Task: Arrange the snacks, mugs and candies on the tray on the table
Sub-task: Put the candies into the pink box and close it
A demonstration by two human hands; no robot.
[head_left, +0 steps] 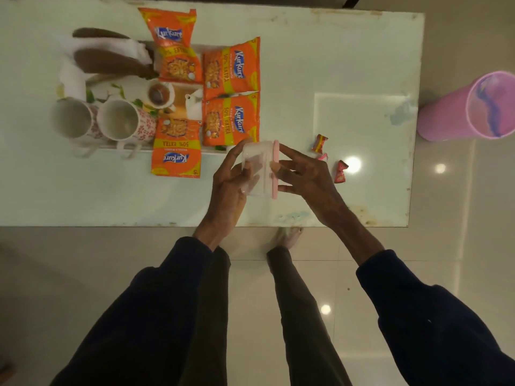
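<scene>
A clear plastic container (257,165) with a pink lid (275,168) is held on its side above the table. My left hand (231,185) grips its body. My right hand (306,176) touches the lid with spread fingers. On the tray (125,89) at the left lie several orange Kurkure snack packets (231,68), two floral mugs (122,121) and two white mugs with brown insides (108,59). Three red wrapped candies (320,143) lie on the table right of my hands.
A pink bin (468,107) stands on the floor past the table's right end. The white table (348,65) has its near edge just below my hands. My legs and a bare foot (289,236) show below the table edge.
</scene>
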